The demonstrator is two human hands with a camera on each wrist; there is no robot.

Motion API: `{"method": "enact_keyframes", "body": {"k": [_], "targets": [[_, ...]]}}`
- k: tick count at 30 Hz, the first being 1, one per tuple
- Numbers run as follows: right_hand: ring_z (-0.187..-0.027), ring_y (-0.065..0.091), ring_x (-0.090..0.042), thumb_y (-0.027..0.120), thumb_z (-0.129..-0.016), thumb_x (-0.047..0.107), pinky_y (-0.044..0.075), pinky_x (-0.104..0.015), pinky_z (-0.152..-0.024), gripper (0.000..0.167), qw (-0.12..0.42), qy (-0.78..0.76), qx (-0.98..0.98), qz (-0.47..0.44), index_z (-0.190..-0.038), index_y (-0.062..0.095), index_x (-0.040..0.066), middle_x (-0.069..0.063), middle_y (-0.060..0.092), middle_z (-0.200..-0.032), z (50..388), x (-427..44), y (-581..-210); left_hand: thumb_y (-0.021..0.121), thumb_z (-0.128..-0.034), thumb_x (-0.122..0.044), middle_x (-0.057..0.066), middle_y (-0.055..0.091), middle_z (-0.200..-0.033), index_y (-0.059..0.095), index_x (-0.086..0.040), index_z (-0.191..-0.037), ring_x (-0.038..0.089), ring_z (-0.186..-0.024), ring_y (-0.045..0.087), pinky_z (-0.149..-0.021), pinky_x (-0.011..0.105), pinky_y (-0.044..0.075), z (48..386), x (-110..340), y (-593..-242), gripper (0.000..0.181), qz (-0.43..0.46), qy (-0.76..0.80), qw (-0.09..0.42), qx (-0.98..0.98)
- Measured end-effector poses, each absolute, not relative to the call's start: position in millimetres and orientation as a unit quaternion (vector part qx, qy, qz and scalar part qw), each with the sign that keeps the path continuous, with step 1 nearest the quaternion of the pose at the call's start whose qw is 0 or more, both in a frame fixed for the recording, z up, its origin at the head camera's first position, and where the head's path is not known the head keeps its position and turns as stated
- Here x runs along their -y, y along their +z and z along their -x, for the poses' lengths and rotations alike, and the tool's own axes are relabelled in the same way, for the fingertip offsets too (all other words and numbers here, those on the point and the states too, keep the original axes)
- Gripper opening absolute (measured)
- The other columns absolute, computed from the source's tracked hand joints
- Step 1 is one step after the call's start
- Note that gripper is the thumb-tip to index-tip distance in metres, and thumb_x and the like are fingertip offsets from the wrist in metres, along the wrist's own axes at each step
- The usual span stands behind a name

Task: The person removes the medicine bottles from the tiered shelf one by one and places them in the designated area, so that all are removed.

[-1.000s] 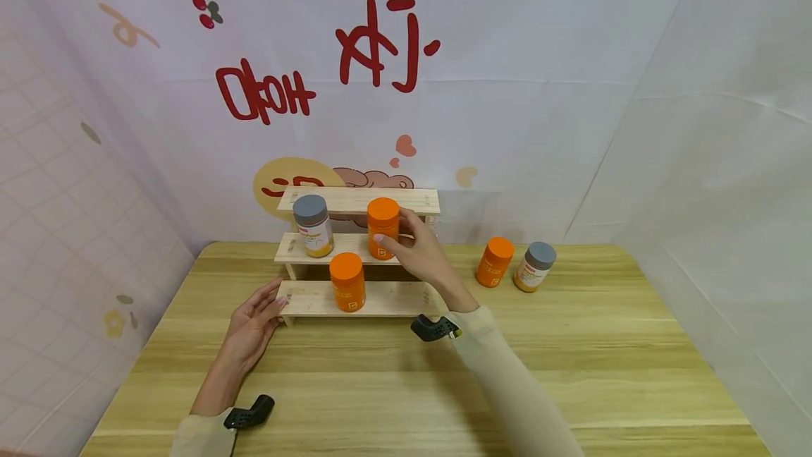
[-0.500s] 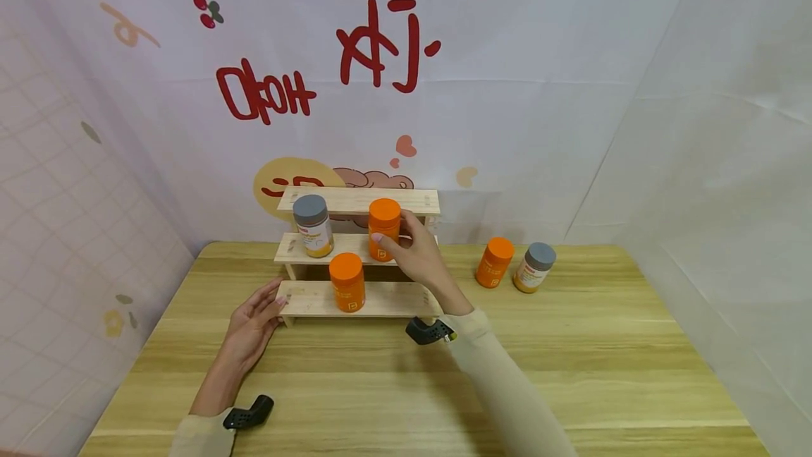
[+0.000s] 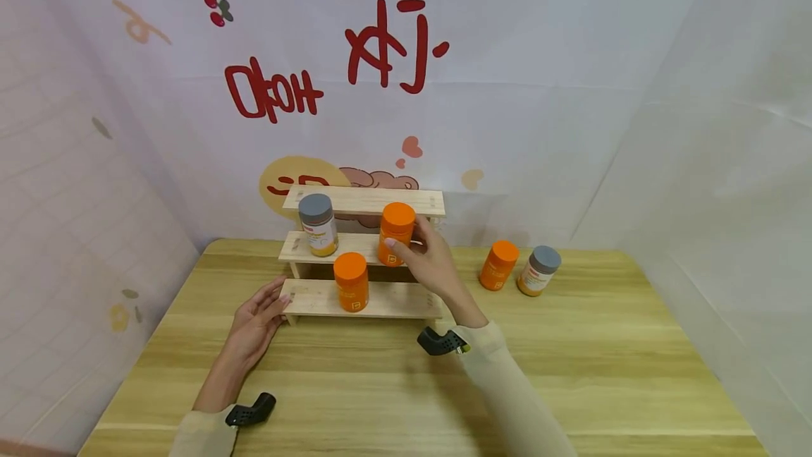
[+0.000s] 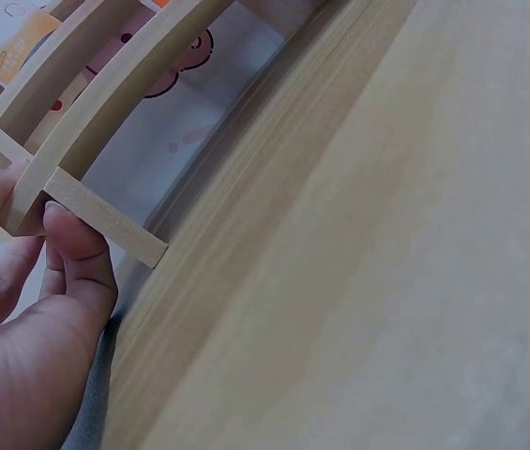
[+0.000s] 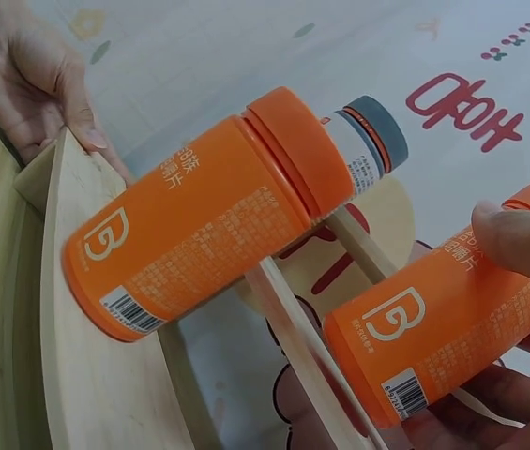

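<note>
On the table stands a three-tier wooden display rack [image 3: 400, 300]. My right hand [image 3: 439, 268] grips an orange pill bottle [image 3: 398, 217] at the right part of the middle tier, thumb in front and fingers behind. Whether the bottle's base touches the board cannot be told. My left hand [image 3: 255, 321] pinches the left end of the lowest tier; the left wrist view shows the thumb and fingers [image 4: 82, 234] about the board's end. A second orange bottle [image 3: 352, 284] stands upright mid-way along the lowest tier. A grey-lidded bottle [image 3: 319, 228] stands at the middle tier's left.
To the right of the rack, another orange bottle [image 3: 499, 265] and another grey-lidded bottle [image 3: 539, 271] stand side by side on the wooden table [image 3: 603, 344]. A printed white cloth wall [image 3: 539, 132] rises behind the rack.
The orange bottle in my right hand has shifted slightly right and towards me relative to the rack. My left hand keeps its place on the rack. The head view has shifted a little.
</note>
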State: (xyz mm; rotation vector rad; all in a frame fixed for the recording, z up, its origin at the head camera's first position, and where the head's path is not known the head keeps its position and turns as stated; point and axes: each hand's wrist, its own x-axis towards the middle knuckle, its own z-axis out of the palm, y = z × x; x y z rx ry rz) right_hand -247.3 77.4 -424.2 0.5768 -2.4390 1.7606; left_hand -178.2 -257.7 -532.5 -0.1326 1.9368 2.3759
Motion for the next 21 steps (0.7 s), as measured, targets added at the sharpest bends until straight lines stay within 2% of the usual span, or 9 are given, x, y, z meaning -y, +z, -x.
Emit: {"method": "enact_keyframes", "body": {"k": [13, 21], "targets": [[-0.126, 0.061, -0.025, 0.071, -0.099, 0.032, 0.053, -0.041, -0.107, 0.059, 0.029, 0.587, 0.786, -0.192, -0.151, 0.046, 0.020, -0.007, 0.062, -0.137, 233.8, -95.5, -421.2, 0.063, -0.1037, -0.015, -0.009, 0.054, -0.115, 0.033, -0.006, -0.159, 0.001, -0.096, 0.055, -0.077, 0.018, 0.051, 177.9, 257.5, -530.1, 0.064, 0.047, 0.777, 0.036, -0.626], [-0.127, 0.061, -0.028, 0.073, -0.098, 0.030, 0.051, -0.046, -0.110, 0.063, 0.024, 0.598, 0.779, -0.188, -0.153, 0.044, 0.020, -0.012, 0.062, -0.138, 224.7, -109.0, -419.5, 0.064, -0.1031, -0.015, -0.007, 0.053, -0.115, 0.044, -0.016, -0.153, 0.002, -0.095, 0.054, -0.078, 0.018, 0.050, 177.0, 256.3, -530.3, 0.054, 0.047, 0.779, 0.038, -0.624]]}}
